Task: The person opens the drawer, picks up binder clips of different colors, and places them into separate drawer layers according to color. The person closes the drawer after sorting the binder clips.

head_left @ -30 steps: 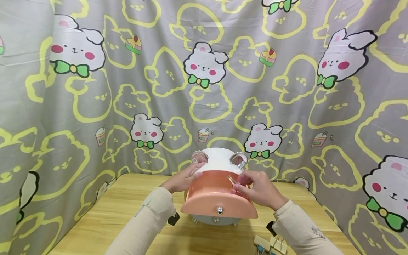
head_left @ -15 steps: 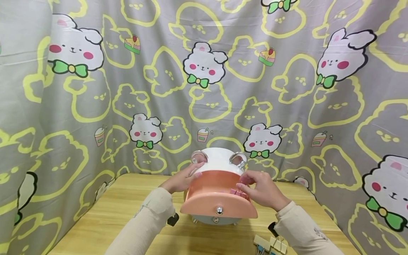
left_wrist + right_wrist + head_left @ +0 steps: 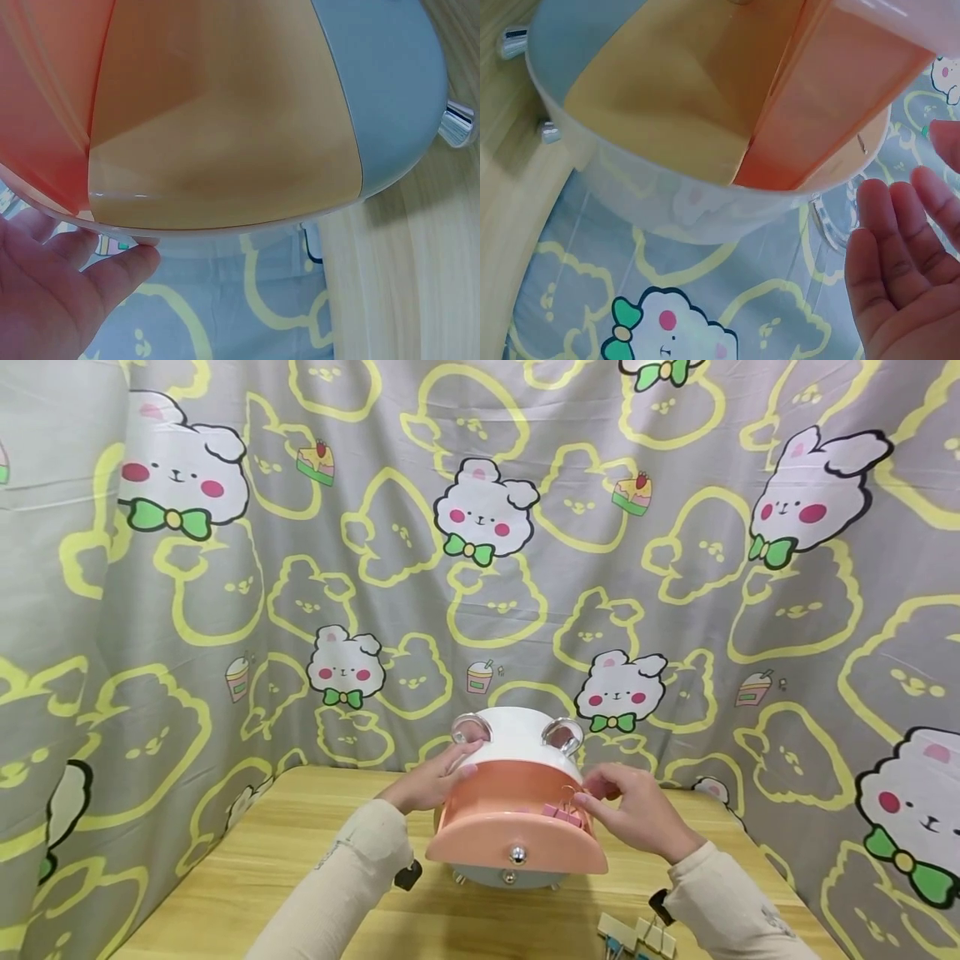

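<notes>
A small rounded drawer box (image 3: 517, 727) with a white shell and silver ring ears stands on the table. Its coral upper drawer (image 3: 517, 843) is pulled out. Several pink binder clips (image 3: 562, 815) lie in the drawer's right side, with wire handles sticking up. My left hand (image 3: 431, 781) rests on the shell's upper left side, and its extended fingers (image 3: 124, 274) touch the rim in the left wrist view. My right hand (image 3: 633, 806) is by the drawer's right edge; in the right wrist view its loosely bent fingers (image 3: 889, 255) hold nothing.
Yellow and blue binder clips (image 3: 637, 937) lie on the wooden table (image 3: 300, 860) at the front right. Below the coral drawer is a blue-grey lower drawer (image 3: 480, 875), shut. A patterned curtain (image 3: 405, 610) hangs behind and at both sides.
A clip pinched in my right hand above the drawer was lowered among the pink clips and let go. The right hand then drew back to the right. My left hand stayed put.
</notes>
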Tool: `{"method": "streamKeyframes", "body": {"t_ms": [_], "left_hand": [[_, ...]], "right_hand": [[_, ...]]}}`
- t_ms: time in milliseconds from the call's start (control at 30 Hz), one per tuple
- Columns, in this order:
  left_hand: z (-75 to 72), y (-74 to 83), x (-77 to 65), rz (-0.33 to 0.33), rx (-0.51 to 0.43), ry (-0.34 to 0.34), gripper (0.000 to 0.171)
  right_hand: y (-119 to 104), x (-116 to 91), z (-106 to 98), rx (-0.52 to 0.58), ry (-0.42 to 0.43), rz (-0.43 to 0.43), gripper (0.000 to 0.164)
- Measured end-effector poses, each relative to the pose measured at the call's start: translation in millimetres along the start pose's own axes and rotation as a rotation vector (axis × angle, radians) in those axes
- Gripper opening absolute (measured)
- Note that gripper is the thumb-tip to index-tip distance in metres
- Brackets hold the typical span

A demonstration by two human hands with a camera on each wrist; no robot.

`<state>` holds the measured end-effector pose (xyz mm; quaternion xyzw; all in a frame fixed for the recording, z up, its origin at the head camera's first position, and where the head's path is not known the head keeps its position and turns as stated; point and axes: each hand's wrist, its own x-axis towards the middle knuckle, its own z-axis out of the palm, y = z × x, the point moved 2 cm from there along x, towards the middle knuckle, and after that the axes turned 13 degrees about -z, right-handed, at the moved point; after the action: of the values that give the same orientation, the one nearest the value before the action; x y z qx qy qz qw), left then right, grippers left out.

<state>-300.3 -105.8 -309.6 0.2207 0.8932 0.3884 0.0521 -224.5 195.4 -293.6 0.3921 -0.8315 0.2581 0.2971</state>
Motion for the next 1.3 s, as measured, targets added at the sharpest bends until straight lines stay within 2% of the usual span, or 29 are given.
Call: {"method": "streamKeyframes", "body": {"t_ms": [200, 367, 600, 967, 1300], "left_hand": [[0.3, -1.8, -2.0, -0.015, -0.008, 0.001, 0.052], [-0.1, -3.9, -2.6, -0.012, -0.004, 0.008, 0.052], [-2.7, -2.7, 1.1, -0.019, 0.021, 0.006, 0.052], [-6.4, -1.0, 2.6, -0.027, 0.019, 0.004, 0.053], [-3.3, -0.5, 1.1, -0.039, 0.010, 0.002, 0.053]], "right_hand": [[1, -8, -3, -0.005, -0.016, 0.032, 0.010], [5, -16, -4, -0.027, -0.015, 0.024, 0.012], [11, -27, -13, -0.033, -0.050, 0.048, 0.011], [18, -40, -26, -0.007, -0.150, 0.058, 0.010], [24, -65, -27, 0.021, -0.230, 0.066, 0.008]]}}
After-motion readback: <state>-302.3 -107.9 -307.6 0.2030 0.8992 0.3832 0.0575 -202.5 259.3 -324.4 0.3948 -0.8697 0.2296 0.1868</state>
